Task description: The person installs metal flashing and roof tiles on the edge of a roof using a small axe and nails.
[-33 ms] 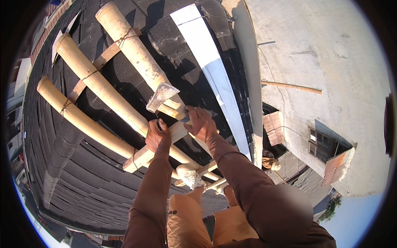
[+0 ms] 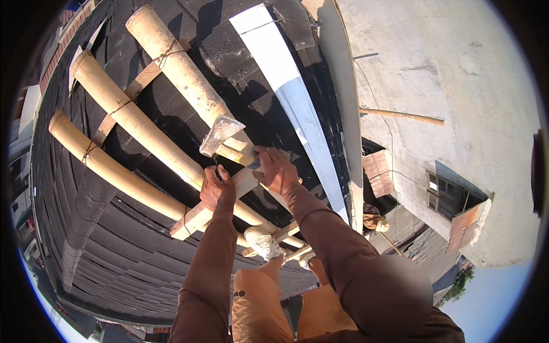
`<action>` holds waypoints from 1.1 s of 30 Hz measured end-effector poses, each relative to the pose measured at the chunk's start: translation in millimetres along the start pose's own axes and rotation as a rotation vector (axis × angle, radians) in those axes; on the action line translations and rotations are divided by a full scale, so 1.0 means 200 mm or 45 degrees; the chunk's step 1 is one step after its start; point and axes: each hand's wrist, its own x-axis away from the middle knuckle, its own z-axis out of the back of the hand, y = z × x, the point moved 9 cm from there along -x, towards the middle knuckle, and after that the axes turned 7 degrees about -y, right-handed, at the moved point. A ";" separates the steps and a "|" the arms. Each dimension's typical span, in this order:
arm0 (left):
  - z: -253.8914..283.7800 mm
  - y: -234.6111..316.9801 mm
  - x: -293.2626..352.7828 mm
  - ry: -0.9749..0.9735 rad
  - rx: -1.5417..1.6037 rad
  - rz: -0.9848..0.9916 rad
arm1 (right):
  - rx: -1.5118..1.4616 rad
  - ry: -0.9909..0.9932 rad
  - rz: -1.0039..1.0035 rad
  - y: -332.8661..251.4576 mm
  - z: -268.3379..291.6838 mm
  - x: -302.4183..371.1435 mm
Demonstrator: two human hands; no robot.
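My right hand [image 2: 278, 173] is wrapped round the handle of a hatchet [image 2: 222, 136]. Its worn, pale-stained blade sits just beyond my left hand [image 2: 218, 190]. The fingers of that left hand are curled in a pinch over a wooden batten [image 2: 196, 219]; something thin and dark shows at the fingertips, too small to name. The batten lies across several bamboo poles, among them a thick spotted pole [image 2: 182, 68], a middle pole [image 2: 137, 127] and a left pole [image 2: 117, 173]. Farther up, another wooden strip [image 2: 137, 86] crosses these poles, with wire ties around them.
Dark overlapping roofing [image 2: 114, 251] slopes under the poles. A long white metal strip [image 2: 280, 80] lies to the right, beside a pale wall [image 2: 429, 57]. My foot in a light covering [image 2: 262, 243] stands near the lower battens. Another person [image 2: 374, 221] is at the lower right.
The view has shifted slightly, so the poles and white strip sit a little farther left. Both hands and the hatchet hold nearly the same place.
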 end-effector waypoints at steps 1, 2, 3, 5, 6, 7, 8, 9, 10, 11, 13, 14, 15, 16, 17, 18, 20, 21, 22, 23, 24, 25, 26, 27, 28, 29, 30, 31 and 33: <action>0.00 0.00 -0.01 0.002 0.001 -0.013 | -0.006 0.005 -0.015 0.00 0.01 0.00; -0.01 0.01 -0.01 0.004 0.001 -0.023 | -0.013 0.009 -0.028 0.00 0.01 0.01; -0.02 0.01 -0.01 -0.001 -0.005 -0.037 | 0.007 0.059 0.002 -0.01 0.05 0.01; 0.00 0.02 0.01 0.027 -0.015 -0.048 | 0.025 0.101 0.024 -0.02 0.05 0.02; 0.01 0.03 0.00 0.042 -0.014 -0.057 | 0.039 0.123 0.036 -0.02 0.05 0.02; -0.02 0.02 -0.01 0.011 -0.054 -0.048 | 0.030 0.150 0.051 -0.02 0.06 0.01; -0.03 0.03 -0.02 0.014 -0.041 -0.065 | 0.044 0.136 0.033 -0.01 0.05 0.01; -0.02 0.03 -0.02 0.040 -0.032 -0.082 | 0.054 0.134 0.033 -0.01 0.05 0.01; -0.02 0.03 -0.02 0.064 -0.022 -0.097 | 0.064 0.131 0.034 -0.01 0.05 0.01; -0.02 0.02 -0.01 0.057 -0.044 -0.077 | 0.051 0.178 0.066 -0.03 0.06 0.03; -0.02 0.02 -0.01 0.013 -0.113 -0.023 | 0.011 0.213 0.065 -0.02 0.08 0.03; -0.03 0.03 -0.01 0.007 -0.139 -0.014 | -0.008 0.228 0.067 -0.01 0.08 0.03; -0.01 0.03 -0.01 0.015 -0.119 -0.021 | -0.009 0.214 0.061 -0.01 0.07 0.03; -0.01 0.04 -0.01 0.023 -0.098 -0.028 | -0.023 0.206 0.050 0.00 0.07 0.03; -0.02 0.05 0.00 -0.003 -0.114 -0.016 | -0.038 0.198 0.040 0.01 0.06 0.03; -0.03 0.05 0.00 -0.007 -0.119 -0.021 | -0.060 0.192 0.033 0.01 0.06 0.02; -0.03 0.05 -0.01 -0.012 -0.127 -0.028 | -0.083 0.144 0.025 0.02 0.05 0.02; -0.03 0.06 0.00 -0.019 -0.132 -0.029 | -0.095 0.106 0.006 0.02 0.04 0.03; -0.03 0.06 0.00 -0.021 -0.135 -0.024 | -0.107 0.069 -0.012 0.02 0.03 0.02; -0.03 0.06 0.00 -0.023 -0.138 -0.018 | -0.091 0.051 -0.015 0.02 0.03 0.02; -0.03 0.06 0.00 -0.026 -0.142 -0.012 | -0.076 0.032 -0.018 0.02 0.02 0.01; -0.03 0.06 0.00 -0.029 -0.182 0.010 | -0.062 0.013 -0.020 0.02 0.01 0.01; -0.03 0.07 0.00 -0.012 -0.168 -0.008 | -0.034 0.034 -0.021 0.03 0.01 0.02; -0.01 0.06 0.00 0.019 -0.167 -0.020 | -0.021 0.061 -0.011 0.01 0.01 0.01; 0.01 0.05 -0.01 0.051 -0.167 -0.031 | -0.009 0.087 0.001 -0.01 0.00 -0.01; -0.01 0.05 0.00 0.035 -0.198 -0.041 | -0.012 0.122 0.002 0.01 0.01 0.01; -0.03 0.00 -0.02 0.016 -0.142 -0.022 | -0.037 0.159 0.025 0.00 0.02 0.02; -0.01 0.01 -0.02 0.054 -0.119 -0.048 | -0.050 0.208 0.039 0.00 0.05 0.03; 0.08 0.05 -0.07 0.167 -0.022 -0.093 | -0.054 0.203 0.026 0.01 0.05 0.04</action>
